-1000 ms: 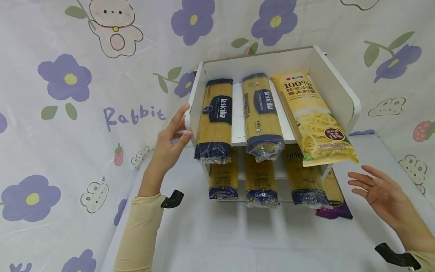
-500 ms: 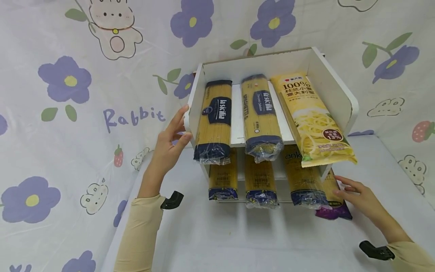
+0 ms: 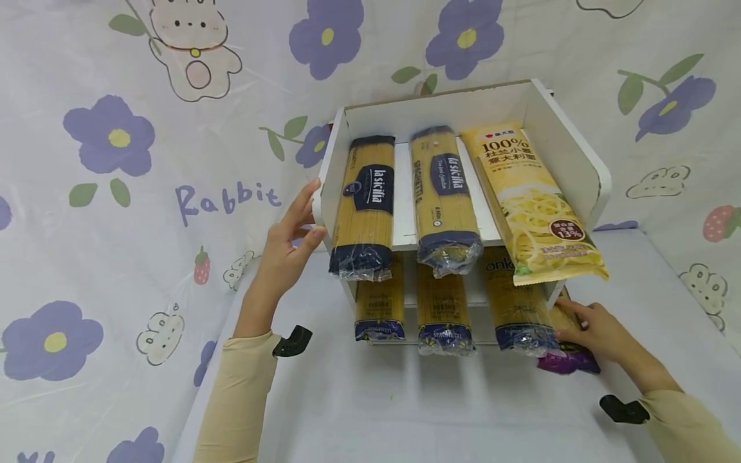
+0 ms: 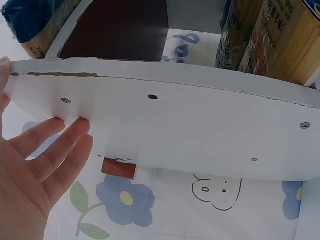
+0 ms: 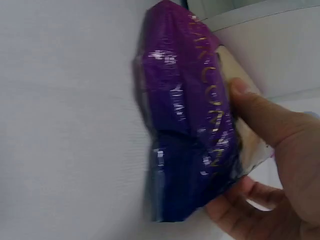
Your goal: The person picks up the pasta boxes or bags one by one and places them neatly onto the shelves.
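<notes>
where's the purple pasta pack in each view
head: purple pack at lower right, sticking out under the shelf's right end, right hand gripping it.
left wrist: not in it; only the left hand on the shelf's side panel.
right wrist: purple pack fills the centre, thumb on top.
shared landmark: white shelf, seen in all three views.

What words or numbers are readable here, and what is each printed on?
"la sicilia": left blue-banded spaghetti pack and the middle blue-banded pack on the top shelf.
"100%" and "13%": yellow pasta bag.
"SPAGHETTI": two lower-shelf pack ends.
"anko", partly hidden: lower pack.
"Rabbit": flowered backdrop cloth.
Gold lettering on the purple-ended pack in the right hand: too blurred to read.
Chinese print on the yellow bag: too small.
</notes>
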`<move>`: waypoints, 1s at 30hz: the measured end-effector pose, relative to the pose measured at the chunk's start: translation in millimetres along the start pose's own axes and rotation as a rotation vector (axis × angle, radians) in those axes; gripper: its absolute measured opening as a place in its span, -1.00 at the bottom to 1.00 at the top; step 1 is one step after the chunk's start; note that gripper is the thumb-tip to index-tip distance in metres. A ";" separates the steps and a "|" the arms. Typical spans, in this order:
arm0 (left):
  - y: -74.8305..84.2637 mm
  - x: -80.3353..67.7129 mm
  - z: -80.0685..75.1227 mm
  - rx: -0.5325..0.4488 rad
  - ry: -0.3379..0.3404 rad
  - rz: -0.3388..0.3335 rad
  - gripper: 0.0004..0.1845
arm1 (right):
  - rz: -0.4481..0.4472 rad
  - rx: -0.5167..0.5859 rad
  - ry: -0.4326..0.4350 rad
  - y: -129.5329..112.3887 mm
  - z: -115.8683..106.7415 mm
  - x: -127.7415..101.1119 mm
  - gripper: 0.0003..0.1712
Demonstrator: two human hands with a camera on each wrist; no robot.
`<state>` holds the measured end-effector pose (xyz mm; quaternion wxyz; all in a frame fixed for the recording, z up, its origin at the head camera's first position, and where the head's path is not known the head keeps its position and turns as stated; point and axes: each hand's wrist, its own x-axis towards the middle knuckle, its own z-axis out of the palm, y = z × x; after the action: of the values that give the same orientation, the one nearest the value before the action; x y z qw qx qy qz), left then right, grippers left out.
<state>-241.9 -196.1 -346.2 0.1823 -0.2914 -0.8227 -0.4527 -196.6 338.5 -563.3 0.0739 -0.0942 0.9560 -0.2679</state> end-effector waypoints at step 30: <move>-0.7 0.6 -0.3 0.004 -0.002 0.009 -0.15 | 0.078 0.436 -0.387 3.3 -20.1 18.1 0.00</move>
<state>-242.8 -196.4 -346.2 0.1842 -0.2954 -0.8225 -0.4498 -218.6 347.3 -549.7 0.2838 -0.0889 0.8468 -0.4411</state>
